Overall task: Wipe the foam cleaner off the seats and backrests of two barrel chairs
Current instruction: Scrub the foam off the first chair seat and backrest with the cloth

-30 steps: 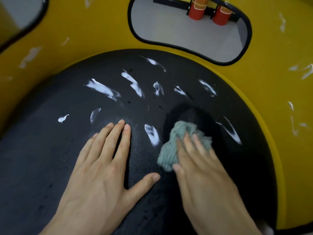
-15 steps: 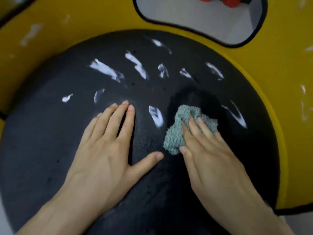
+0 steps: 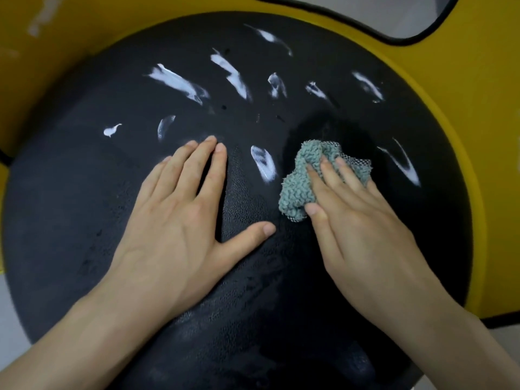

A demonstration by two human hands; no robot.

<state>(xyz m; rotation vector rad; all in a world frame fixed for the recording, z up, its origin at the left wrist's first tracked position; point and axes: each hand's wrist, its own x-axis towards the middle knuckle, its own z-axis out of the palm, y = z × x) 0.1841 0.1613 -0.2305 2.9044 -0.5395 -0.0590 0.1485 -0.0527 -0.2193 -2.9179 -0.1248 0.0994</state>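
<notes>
The round black seat (image 3: 84, 209) of a barrel chair fills the view, ringed by its yellow backrest (image 3: 461, 88). Several white foam streaks (image 3: 180, 81) cross the far half of the seat, and one short streak (image 3: 263, 163) lies between my hands. My left hand (image 3: 180, 220) rests flat on the seat with straight fingers and the thumb spread out. My right hand (image 3: 357, 218) presses a crumpled grey-green cloth (image 3: 298, 184) onto the seat with straight fingers on top of it. A long thin streak (image 3: 405, 164) lies to the right of the cloth.
The backrest has a dark-edged cutout (image 3: 394, 21) at the top right, and faint foam smears (image 3: 42, 15) on its left wall. The near part of the seat looks wet and shiny. Pale floor (image 3: 11, 319) shows at the lower left.
My view has tilted down and closer to the seat. Both hands stay in nearly the same spots on the seat, the right one still pressing the cloth beside the short streak.
</notes>
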